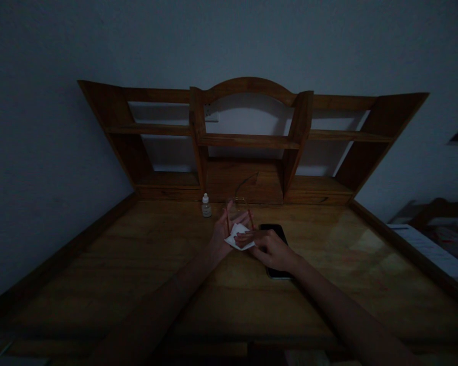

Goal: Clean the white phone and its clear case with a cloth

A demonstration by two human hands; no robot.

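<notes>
A pair of eyeglasses [251, 219] with thin rims and reddish-brown temples is in my left hand [220, 235], which is closed around it above the desk. The lenses point away from me and the temples come back toward me. A folded white cloth or tissue [236, 230] lies between my two hands, over the left palm. My right hand [274, 248] presses its fingers on this white piece, and its thumb side is partly hidden. Below the right hand a black smartphone [272, 229] lies flat on the desk, partly covered by that hand and wrist.
A small clear dropper bottle [206, 208] with a white cap stands left of my hands. The wooden desk [137, 264] has raised side edges and a shelf unit [248, 141] at its back. A power socket [212, 117] shows behind the shelves. The room is dim.
</notes>
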